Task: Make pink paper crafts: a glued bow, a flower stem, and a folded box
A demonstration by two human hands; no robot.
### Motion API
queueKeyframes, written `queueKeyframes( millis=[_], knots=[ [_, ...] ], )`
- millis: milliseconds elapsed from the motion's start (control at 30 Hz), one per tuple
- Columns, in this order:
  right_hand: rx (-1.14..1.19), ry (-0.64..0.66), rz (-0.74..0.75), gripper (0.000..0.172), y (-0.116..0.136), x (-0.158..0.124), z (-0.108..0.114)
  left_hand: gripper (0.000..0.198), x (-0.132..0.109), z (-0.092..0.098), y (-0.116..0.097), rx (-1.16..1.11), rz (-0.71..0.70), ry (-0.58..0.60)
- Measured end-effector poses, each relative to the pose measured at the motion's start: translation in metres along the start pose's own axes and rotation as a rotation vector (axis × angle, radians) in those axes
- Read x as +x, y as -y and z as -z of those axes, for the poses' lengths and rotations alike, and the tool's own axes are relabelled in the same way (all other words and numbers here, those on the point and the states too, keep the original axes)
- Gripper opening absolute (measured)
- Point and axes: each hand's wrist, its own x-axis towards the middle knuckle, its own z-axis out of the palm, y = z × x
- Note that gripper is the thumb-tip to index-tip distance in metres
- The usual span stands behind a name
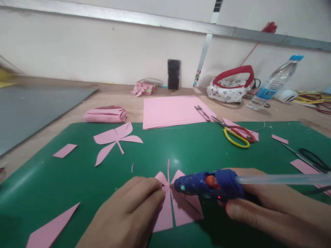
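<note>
In my right hand (269, 203) is a blue hot glue gun (199, 182), held level with its nozzle pointing left. A clear glue stick (281, 178) sticks out of its back, and a small red light glows on its side. The nozzle tip is at the narrow centre of a pink paper butterfly cutout (187, 213), whether touching I cannot tell. My left hand (129, 210) is closed, fingers together, on the left side of this cutout, partly hiding it. A second pink paper cutout (111, 136) of similar shape lies farther back on the green mat (160, 144).
Scissors (236, 136), thread snips (203, 113) and stacked pink sheets (173, 110) lie at the back. Behind them are a folded pink paper piece (106, 114), a phone (173, 74), a white pouch (227, 90) and a water bottle (274, 84). Pink scraps (53, 229) lie around the mat.
</note>
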Motion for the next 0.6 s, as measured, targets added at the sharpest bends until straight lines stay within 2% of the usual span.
queueKeyframes(
  millis=[167,367,600],
  knots=[
    [0.048,0.055,-0.024,0.016,-0.0012,-0.0001,-0.001,0.015,0.0028,0.0,-0.003,0.03,0.043,0.026],
    [0.04,0.051,-0.019,0.014,0.0014,0.0011,0.0012,0.014,0.0031,-0.0038,0.0001,0.013,-0.007,0.001],
    [-0.03,-0.032,0.001,0.019,-0.0009,-0.0019,0.0009,0.02,0.0013,-0.0004,-0.002,0.012,0.015,-0.035]
  ],
)
